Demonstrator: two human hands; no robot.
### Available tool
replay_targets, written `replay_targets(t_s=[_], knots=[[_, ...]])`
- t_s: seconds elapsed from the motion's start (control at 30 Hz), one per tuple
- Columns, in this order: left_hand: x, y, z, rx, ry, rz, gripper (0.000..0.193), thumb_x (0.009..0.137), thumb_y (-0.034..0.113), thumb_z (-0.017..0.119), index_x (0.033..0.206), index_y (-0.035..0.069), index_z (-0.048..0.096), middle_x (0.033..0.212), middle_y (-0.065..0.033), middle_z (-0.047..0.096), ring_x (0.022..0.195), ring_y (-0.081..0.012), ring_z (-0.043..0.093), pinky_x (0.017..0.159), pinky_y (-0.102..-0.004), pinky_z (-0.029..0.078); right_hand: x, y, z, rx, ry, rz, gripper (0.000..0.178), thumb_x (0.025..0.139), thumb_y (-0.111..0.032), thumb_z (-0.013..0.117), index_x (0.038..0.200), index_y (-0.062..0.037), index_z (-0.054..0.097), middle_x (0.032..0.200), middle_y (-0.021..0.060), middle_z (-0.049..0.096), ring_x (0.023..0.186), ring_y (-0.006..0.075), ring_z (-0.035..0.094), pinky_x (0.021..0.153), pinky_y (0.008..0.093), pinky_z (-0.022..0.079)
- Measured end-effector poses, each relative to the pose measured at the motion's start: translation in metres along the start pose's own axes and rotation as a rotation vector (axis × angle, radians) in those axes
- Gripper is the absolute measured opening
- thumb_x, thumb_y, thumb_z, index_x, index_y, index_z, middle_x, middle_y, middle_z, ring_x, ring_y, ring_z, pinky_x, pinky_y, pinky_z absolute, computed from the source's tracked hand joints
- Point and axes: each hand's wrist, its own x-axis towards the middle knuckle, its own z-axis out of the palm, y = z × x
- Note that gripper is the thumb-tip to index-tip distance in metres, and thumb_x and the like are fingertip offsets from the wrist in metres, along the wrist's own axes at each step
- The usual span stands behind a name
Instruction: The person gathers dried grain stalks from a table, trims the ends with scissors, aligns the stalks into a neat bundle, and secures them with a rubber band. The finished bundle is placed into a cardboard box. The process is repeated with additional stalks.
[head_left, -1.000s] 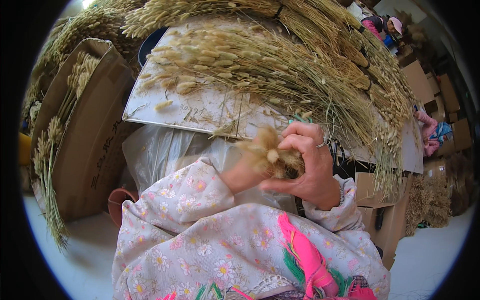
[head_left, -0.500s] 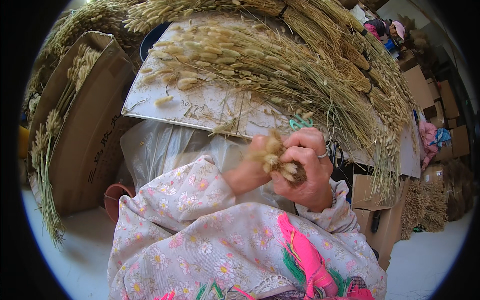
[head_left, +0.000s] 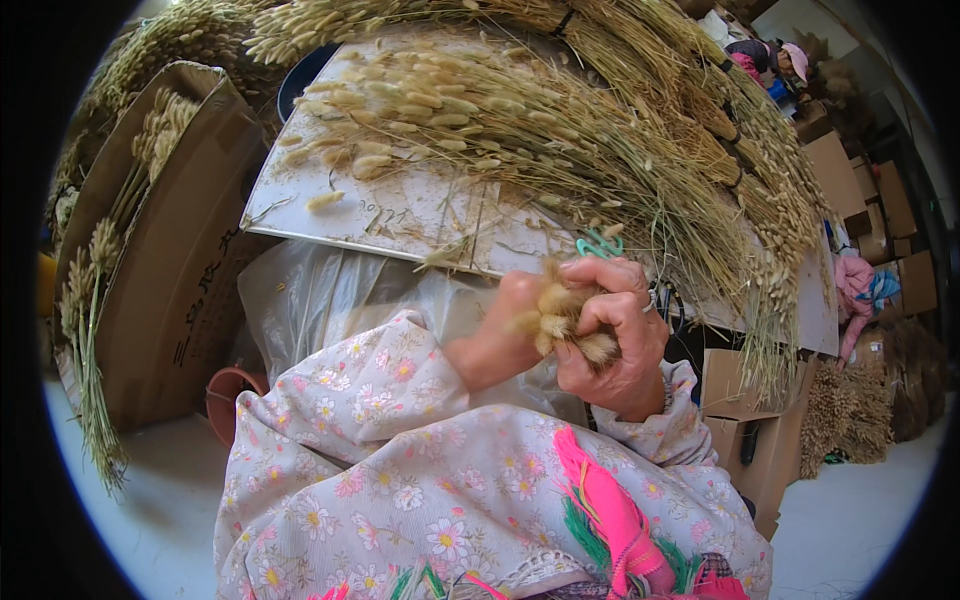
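A small bunch of bunny-tail grass (head_left: 562, 312) with fluffy tan heads is between my two hands, just off the table's near edge. My left hand (head_left: 508, 325) is closed around the bunch from the left; its fingertips are hidden behind the heads. From the right, my right hand (head_left: 628, 335), with a ring on one finger, curls its fingers and thumb onto the heads. The stems of this bunch cannot be seen. Just beyond my right hand, green-handled scissors (head_left: 600, 243) lie on the table.
Long piles of dried grass (head_left: 500, 120) cover much of the white table (head_left: 330, 215). To the left stands a tall cardboard box (head_left: 175, 270) with stalks in it, beside a reddish bucket (head_left: 232, 392). Open cartons (head_left: 740, 385) stand at right. Another person's pink sleeve (head_left: 855, 290) shows farther right.
My right hand's fingers have shifted over the heads, and more of the heads now show between my hands. The pink-sleeved arm at far right has reached lower.
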Motion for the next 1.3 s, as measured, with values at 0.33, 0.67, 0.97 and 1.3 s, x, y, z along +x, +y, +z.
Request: replay_targets(t_s=[0.33,0.67,0.97,1.3], knots=[[0.0,0.017,0.001,-0.273,0.063,0.018,0.019,0.072,0.003,0.068,0.091,0.005,0.065,0.084,-0.0018,0.063,0.077,-0.0111,0.059,0.07,-0.025,0.049,0.014,-0.003,-0.009,0.179,-0.192,-0.066,0.03,0.063,0.0,0.064,0.091,-0.0074,0.055,0.108,0.012,0.063,0.095,0.0302,0.06,0.088,0.0454,0.044],[-0.013,0.012,-0.009,-0.623,0.054,-0.274,0.013,0.081,0.018,0.059,0.088,0.007,0.062,0.072,0.0009,0.053,0.065,-0.0095,0.049,0.061,-0.0245,0.04,0.036,-0.018,-0.014,-0.267,-0.498,-0.45,0.027,0.074,-0.023,0.062,0.1,-0.0147,0.065,0.113,0.0079,0.061,0.108,0.0226,0.056,0.098,0.0472,0.039],[-0.01,0.007,-0.018,-0.594,0.011,-0.333,0.025,0.09,0.032,0.05,0.084,0.009,0.058,0.06,0.0033,0.044,0.055,-0.0081,0.04,0.053,-0.0239,0.033,0.045,-0.006,-0.01,-0.299,-0.544,-0.406,0.034,0.074,-0.02,0.059,0.101,0.0,0.061,0.11,0.0137,0.061,0.106,0.0283,0.057,0.103,0.0489,0.036],[0.018,0.06,-0.102,-0.683,0.21,-0.31,0.044,0.096,0.049,0.041,0.077,0.011,0.052,0.049,0.0061,0.028,0.043,-0.007,0.029,0.042,-0.0242,0.024,-0.008,0.017,0.048,0.311,-0.358,0.288,0.039,0.09,-0.029,0.059,0.119,-0.004,0.053,0.091,0.0139,0.06,0.081,0.0297,0.06,0.072,0.0369,0.046]])
